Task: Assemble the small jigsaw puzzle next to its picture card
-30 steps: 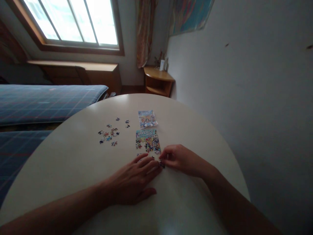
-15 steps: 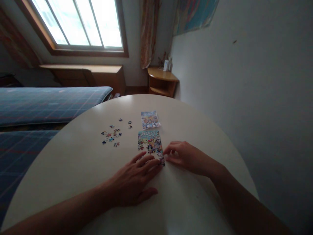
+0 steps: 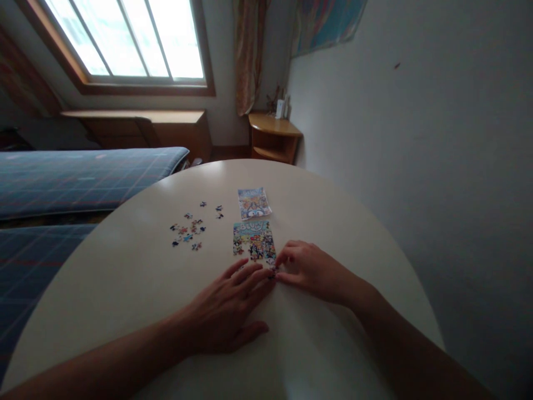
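A partly assembled jigsaw puzzle (image 3: pixel 254 236) lies on the round white table, its lower part gapped and partly covered by my fingers. My left hand (image 3: pixel 229 305) rests flat with fingers spread, fingertips over the puzzle's lower edge. From the right, my right hand (image 3: pixel 310 270) reaches its lower right corner, thumb and index finger closing around a puzzle piece (image 3: pixel 272 273) there. Just beyond the puzzle is a printed picture sheet (image 3: pixel 254 204). Several loose puzzle pieces (image 3: pixel 187 237) are scattered to the left, picture side mostly up.
The round table (image 3: pixel 137 289) fills the foreground. A plaid mattress (image 3: pixel 83 178) stands beyond its left edge, and a white wall (image 3: pixel 395 150) runs along the right. A wooden corner shelf (image 3: pixel 275 128) and a window (image 3: pixel 141 39) are behind.
My right thumb and index finger have moved slightly left and down onto the puzzle's lower right corner, covering more of it. My left hand has stayed in place.
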`<state>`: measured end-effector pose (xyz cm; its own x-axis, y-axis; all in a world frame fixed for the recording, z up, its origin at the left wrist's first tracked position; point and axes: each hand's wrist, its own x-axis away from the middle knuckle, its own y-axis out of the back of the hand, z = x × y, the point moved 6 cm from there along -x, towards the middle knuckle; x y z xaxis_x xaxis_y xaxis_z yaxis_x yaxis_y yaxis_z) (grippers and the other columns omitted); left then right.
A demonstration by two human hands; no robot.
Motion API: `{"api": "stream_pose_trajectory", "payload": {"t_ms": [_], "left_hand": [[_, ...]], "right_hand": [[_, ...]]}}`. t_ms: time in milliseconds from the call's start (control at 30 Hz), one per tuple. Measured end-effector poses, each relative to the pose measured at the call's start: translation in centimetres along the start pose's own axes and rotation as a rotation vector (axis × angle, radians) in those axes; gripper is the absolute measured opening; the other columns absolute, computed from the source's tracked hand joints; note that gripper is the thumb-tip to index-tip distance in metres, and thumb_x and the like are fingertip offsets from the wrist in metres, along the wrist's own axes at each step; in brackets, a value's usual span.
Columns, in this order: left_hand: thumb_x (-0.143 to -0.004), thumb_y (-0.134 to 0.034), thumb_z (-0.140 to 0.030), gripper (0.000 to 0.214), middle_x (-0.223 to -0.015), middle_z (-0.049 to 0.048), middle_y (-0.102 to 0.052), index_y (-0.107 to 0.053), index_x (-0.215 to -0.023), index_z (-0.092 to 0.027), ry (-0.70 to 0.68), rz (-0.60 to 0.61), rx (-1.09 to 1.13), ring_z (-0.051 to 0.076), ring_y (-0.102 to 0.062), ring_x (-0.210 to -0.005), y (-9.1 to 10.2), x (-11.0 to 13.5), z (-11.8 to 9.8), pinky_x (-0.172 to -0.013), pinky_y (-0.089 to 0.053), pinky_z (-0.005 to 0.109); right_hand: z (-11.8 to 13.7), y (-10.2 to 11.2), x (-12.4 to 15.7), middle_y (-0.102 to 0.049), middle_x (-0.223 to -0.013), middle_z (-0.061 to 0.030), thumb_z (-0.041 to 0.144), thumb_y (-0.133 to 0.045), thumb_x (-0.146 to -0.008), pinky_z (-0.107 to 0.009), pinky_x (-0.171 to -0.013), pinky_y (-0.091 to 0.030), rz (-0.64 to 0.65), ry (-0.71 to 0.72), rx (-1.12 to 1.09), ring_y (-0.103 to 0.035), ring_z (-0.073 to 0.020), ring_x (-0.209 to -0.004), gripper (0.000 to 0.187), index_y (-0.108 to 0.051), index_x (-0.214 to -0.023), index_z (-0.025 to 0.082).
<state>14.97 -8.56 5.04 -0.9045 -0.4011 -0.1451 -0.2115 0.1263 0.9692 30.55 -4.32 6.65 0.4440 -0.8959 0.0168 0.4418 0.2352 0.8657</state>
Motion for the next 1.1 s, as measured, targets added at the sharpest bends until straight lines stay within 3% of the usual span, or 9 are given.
{"api": "stream_pose_trajectory", "payload": {"t_ms": [333,600,1100], "left_hand": [[-0.091,-0.054,-0.043,0.069,-0.147,0.0139,-0.045,-0.031,-0.149,-0.013,0.004,0.006,0.0,0.031,-0.037,-0.137,-0.17,-0.09,-0.16,-0.12,-0.021,0.05],[-0.092,-0.053,-0.044,0.07,-0.148,0.0141,-0.044,-0.031,-0.149,-0.011,0.0,0.028,-0.019,0.032,-0.036,-0.138,-0.38,-0.08,-0.14,-0.121,-0.019,0.05],[-0.091,-0.054,-0.044,0.065,-0.147,0.0149,-0.045,-0.038,-0.145,-0.011,0.005,0.02,-0.014,0.032,-0.038,-0.137,-0.09,-0.4,-0.29,-0.119,-0.023,0.049]], "right_hand": [[-0.74,-0.64,0.16,-0.067,-0.088,-0.0039,0.027,-0.07,-0.082,-0.028,-0.075,-0.046,-0.015,-0.031,-0.153,-0.061,-0.0174,-0.081,0.01,-0.073,-0.089,0.02],[-0.29,-0.14,0.29,-0.069,-0.089,-0.0056,0.028,-0.074,-0.08,-0.028,-0.075,-0.045,-0.039,-0.083,-0.045,-0.061,-0.0188,-0.083,0.013,-0.073,-0.089,0.019],[-0.89,-0.45,0.23,-0.066,-0.083,-0.003,0.03,-0.073,-0.079,-0.026,-0.068,-0.043,-0.04,-0.109,-0.099,-0.059,-0.0163,-0.075,0.014,-0.072,-0.089,0.019]]}}
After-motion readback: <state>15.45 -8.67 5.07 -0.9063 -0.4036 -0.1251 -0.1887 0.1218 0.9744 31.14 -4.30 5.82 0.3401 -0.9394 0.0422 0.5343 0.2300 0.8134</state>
